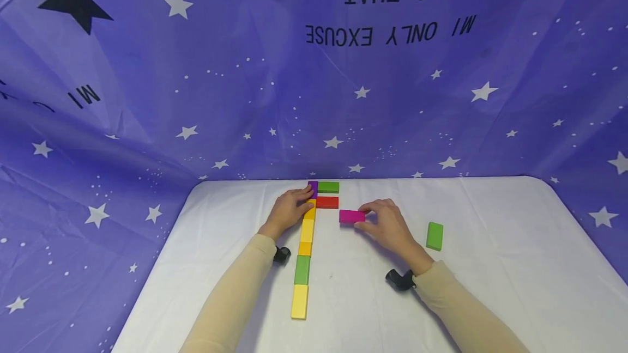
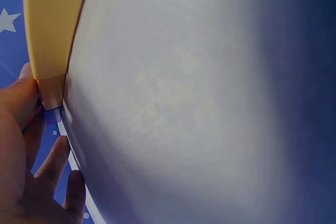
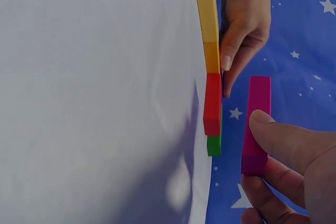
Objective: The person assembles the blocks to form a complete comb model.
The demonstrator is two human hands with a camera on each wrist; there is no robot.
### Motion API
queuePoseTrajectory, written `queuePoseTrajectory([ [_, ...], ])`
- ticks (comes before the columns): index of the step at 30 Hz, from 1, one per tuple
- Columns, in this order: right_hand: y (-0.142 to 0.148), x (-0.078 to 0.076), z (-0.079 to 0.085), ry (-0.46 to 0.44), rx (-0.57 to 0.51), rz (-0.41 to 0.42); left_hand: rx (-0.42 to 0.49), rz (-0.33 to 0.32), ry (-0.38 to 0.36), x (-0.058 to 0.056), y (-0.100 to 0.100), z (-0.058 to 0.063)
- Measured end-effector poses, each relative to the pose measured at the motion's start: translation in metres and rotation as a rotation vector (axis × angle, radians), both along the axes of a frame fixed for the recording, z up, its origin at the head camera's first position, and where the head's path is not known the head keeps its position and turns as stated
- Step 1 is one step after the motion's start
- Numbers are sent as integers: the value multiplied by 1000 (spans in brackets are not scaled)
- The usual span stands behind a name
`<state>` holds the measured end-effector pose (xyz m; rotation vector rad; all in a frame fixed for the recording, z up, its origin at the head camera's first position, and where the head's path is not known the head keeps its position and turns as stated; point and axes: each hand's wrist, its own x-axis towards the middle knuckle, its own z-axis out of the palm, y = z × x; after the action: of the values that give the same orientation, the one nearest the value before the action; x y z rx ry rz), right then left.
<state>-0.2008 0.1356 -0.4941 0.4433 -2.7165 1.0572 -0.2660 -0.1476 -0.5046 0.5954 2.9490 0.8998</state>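
In my right hand [image 1: 390, 227] a magenta block [image 1: 348, 216] is pinched between thumb and fingers, held up right of the row of blocks. The thumb [image 3: 262, 119] lies on its side in the right wrist view. My left hand [image 1: 286, 211] rests along the left side of the row's far end. Its fingertips touch the purple block [image 1: 313, 184] and its thumb the orange block [image 1: 309, 213], partly covering both. A green block [image 1: 328, 187] and a red block [image 1: 327, 202] stick out rightward from the row there, with a gap between them.
Toward me the row continues with a yellow block [image 1: 307, 230], a small orange block [image 1: 305, 248], a green block [image 1: 302, 269] and another yellow block [image 1: 299, 302]. A separate green block [image 1: 434, 236] lies on the right of the white-covered table [image 1: 490, 298]. A purple star-patterned cloth [image 1: 275, 97] hangs behind.
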Motion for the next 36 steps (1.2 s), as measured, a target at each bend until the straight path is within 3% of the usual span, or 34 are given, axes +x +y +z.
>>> queuePoseTrajectory([
  [36, -57, -16, -13, -88, 129, -24, -31, 12, -15, -1, 1, 2],
])
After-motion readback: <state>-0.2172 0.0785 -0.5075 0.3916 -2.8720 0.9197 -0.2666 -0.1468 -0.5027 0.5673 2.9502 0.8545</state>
